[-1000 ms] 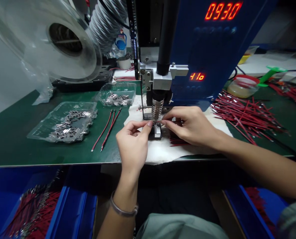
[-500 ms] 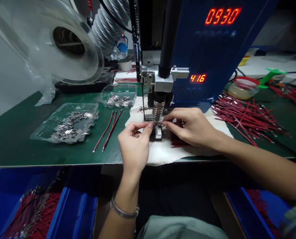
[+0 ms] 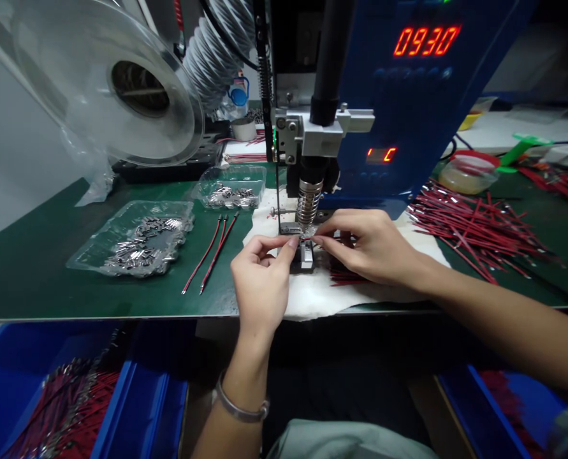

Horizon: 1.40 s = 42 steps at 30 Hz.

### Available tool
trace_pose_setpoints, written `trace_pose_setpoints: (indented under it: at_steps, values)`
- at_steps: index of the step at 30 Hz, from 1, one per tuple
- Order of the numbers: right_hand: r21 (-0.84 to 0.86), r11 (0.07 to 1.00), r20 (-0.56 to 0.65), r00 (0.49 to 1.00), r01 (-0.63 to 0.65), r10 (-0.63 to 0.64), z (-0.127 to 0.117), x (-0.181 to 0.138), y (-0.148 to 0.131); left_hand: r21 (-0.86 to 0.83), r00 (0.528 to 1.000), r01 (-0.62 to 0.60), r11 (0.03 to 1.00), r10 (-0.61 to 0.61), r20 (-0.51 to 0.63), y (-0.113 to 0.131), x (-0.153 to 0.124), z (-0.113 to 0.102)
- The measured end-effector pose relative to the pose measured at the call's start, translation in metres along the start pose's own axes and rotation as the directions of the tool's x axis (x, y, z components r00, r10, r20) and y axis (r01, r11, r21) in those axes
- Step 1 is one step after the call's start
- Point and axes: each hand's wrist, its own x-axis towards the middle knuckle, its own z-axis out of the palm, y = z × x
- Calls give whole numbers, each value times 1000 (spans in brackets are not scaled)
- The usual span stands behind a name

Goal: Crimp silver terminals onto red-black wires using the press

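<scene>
My left hand (image 3: pixel 261 278) is pinched shut at the small metal fixture (image 3: pixel 306 255) under the press head (image 3: pixel 308 199) of the blue machine (image 3: pixel 408 115). My right hand (image 3: pixel 367 245) is pinched too, meeting the left fingertips at the fixture. Between both sets of fingertips sits a tiny piece, probably a thin red wire end, too small to name surely. A bundle of red wires (image 3: pixel 343 275) lies under my right palm on the white cloth (image 3: pixel 322 294).
Two clear trays of small metal sleeves (image 3: pixel 143 239) (image 3: pixel 231 194) and three red-black wires (image 3: pixel 214 248) lie left. A heap of red wires (image 3: pixel 475 226) lies right. Blue bins (image 3: pixel 135 408) with wires hang below the table edge. A large clear reel (image 3: pixel 131 89) stands back left.
The press head has risen a little off the fixture. The lower display changed from 416 to a partial reading. Both hands stay pinched at the fixture.
</scene>
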Motion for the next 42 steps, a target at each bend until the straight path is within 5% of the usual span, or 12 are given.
trace_pose_setpoints:
  at_steps: [11, 24, 42]
  values:
    - [-3, 1000, -5, 1000, 25, -25, 0, -1, 2, -82, 997, 69, 994, -66, 38, -1, 2, -3]
    - [22, 985, -29, 985, 169, -169, -2, 0, 4, -62, 998, 30, 998, -26, 61, -1, 0, -3]
    - [-16, 983, 36, 982, 184, -183, -2, 0, 9, 34, 999, 0, 999, -2, 50, -1, -1, -3]
